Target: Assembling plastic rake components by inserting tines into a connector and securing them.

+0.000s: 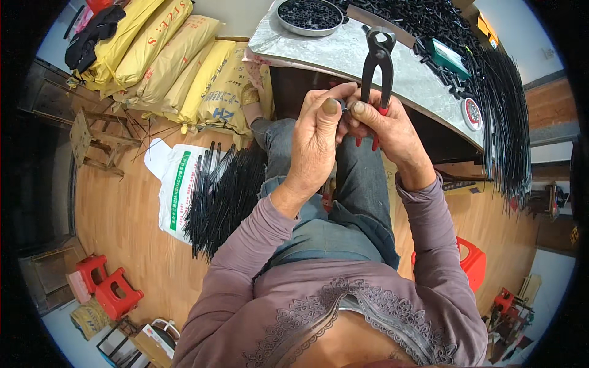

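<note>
Both hands meet in front of me, above my knees. My right hand (397, 132) is closed around a pair of pincers (378, 69). Their black jaws point up and away, and the red handle ends show below the fingers. With thumb and fingers pressed together, my left hand (314, 138) pinches a small dark piece (343, 108) that touches the right thumb and fingertips. My fingers cover most of this piece, so its kind is unclear.
Ahead, a table (368, 54) bears a round tray (310, 27) of small black parts, a loose black heap (423, 18) and a green box (449, 59). Black rods (230, 196) lie on the floor at left. Yellow sacks (165, 58), a wooden stool (101, 138) and red stools (118, 293) stand around.
</note>
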{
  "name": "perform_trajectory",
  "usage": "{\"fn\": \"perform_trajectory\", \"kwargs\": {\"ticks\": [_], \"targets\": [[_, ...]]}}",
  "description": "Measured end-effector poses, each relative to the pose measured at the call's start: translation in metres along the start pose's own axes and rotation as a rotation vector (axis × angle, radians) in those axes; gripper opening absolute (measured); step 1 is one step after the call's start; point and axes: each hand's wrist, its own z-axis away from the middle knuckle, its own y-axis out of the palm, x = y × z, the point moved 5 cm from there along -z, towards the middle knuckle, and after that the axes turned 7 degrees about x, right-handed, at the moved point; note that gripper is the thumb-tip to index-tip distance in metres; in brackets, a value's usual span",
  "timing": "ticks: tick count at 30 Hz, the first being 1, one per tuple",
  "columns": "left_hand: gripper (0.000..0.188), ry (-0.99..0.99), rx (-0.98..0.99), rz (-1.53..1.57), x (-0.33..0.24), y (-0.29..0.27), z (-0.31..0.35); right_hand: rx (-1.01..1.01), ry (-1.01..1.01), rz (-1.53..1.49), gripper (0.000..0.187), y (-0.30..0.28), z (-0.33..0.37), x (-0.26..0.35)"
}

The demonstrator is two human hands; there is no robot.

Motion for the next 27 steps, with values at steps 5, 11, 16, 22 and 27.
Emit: {"fn": "perform_trajectory", "kwargs": {"ticks": [5, 11, 16, 22, 27], "targets": [[0.049, -0.023, 0.001, 0.014, 0.0025, 0.0042, -0.0018, -0.023, 0.008, -0.002, 0.024, -0.0025, 0.0029, 0.0001], [0.049, -0.044, -0.012, -0.006, 0.0021, 0.0053, -0.0001, -0.063, 0.013, -0.005, 0.022, 0.0018, 0.0061, 0.0034], [0.049, -0.046, -0.013, 0.002, 0.0029, 0.0063, -0.0004, -0.059, -0.002, -0.029, 0.023, 0.0004, 0.0066, -0.0015], [0.049, -0.025, -0.011, -0.015, 0.0025, 0.0049, 0.0003, -0.061, -0.004, -0.031, 0.021, 0.0010, 0.0066, -0.0031], [0.048, -0.026, -0.013, -0.015, 0.0022, 0.0042, 0.0013, -0.066, 0.001, -0.028, 0.020, 0.0010, 0.0064, -0.0046]]}}
